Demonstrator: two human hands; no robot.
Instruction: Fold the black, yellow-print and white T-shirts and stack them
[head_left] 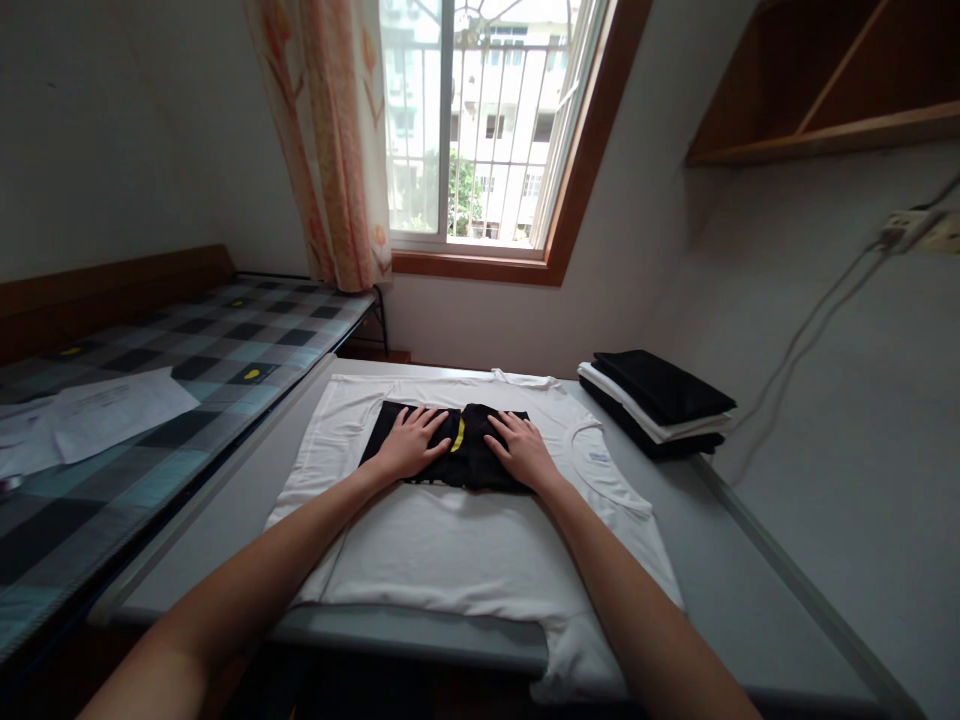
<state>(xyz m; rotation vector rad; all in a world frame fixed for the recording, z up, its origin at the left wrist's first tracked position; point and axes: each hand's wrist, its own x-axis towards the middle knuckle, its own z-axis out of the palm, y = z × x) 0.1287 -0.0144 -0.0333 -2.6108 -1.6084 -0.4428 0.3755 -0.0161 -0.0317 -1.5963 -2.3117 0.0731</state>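
A white T-shirt [450, 545] lies spread on the grey table [720, 560], its neck opening toward the right and one sleeve hanging over the front edge. On top of it is a black cloth [480, 475] with a curved yellow mark near its middle. My left hand [411, 443] rests flat on the cloth's left part, fingers spread. Across the yellow mark, my right hand [521, 452] lies palm down on the right part, its fingers also apart. Neither hand grips anything.
A stack of folded black and white clothes [660, 390] sits at the table's back right. Left of the table is a bed with a checked mattress [187, 340] and papers [112, 415]. A curtain [330, 150] hangs beside the barred window.
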